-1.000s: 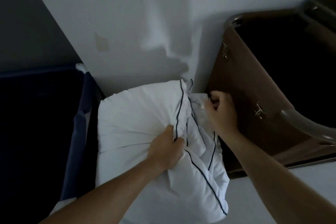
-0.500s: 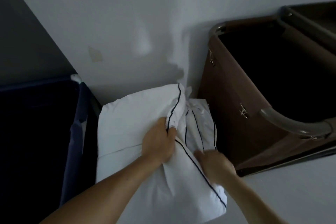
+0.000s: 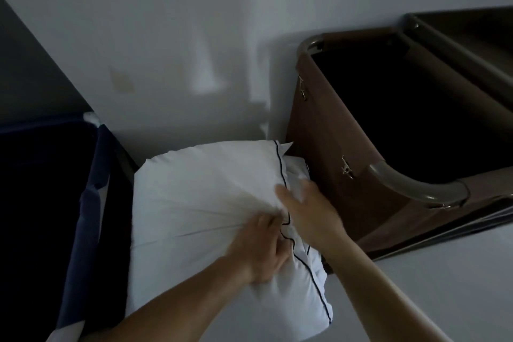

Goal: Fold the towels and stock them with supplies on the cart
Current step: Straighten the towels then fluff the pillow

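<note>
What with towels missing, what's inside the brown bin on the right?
Only blackness shows inside the brown bin: its interior below the rim is too dark, so any contents cannot be seen.

The view is dim, with a cold grey-blue cast. A pale patch of light lies on the wall (image 3: 206,75), with soft-edged shadow below it. The white pillow (image 3: 194,203) is the brightest surface. The insides of the brown bin (image 3: 327,147) and the blue hamper (image 3: 94,175) sink to black without detail. Motion smears the fingers of the right hand (image 3: 311,214). Straight edges bow toward the frame's borders
</note>
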`<state>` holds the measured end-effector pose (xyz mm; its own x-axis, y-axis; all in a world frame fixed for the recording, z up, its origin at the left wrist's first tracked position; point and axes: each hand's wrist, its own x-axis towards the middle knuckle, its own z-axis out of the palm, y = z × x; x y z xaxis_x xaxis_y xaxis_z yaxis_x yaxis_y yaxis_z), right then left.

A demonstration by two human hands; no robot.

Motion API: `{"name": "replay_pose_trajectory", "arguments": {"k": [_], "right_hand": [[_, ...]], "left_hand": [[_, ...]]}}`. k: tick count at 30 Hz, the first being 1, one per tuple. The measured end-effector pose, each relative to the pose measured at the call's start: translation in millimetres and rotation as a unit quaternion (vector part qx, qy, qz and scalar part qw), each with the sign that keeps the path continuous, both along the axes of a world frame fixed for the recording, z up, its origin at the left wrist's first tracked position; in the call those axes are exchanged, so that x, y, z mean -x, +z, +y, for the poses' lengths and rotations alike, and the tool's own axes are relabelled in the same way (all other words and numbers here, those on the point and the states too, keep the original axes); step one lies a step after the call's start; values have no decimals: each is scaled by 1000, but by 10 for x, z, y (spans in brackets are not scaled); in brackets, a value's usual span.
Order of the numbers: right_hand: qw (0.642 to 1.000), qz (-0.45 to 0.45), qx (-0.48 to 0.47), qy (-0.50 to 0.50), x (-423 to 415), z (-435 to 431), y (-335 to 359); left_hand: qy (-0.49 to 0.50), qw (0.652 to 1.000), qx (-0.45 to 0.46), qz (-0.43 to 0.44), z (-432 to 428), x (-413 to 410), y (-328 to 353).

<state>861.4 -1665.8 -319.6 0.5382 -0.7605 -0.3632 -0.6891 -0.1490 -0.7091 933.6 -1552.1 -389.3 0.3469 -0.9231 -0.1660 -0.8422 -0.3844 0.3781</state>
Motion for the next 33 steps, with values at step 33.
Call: {"name": "replay_pose_trajectory", "arguments": {"k": [33], "right_hand": [[972,172,99,126,-497,92,-1944]], "left_hand": [[96,978,16,-186,343,-1181,-962]]}}
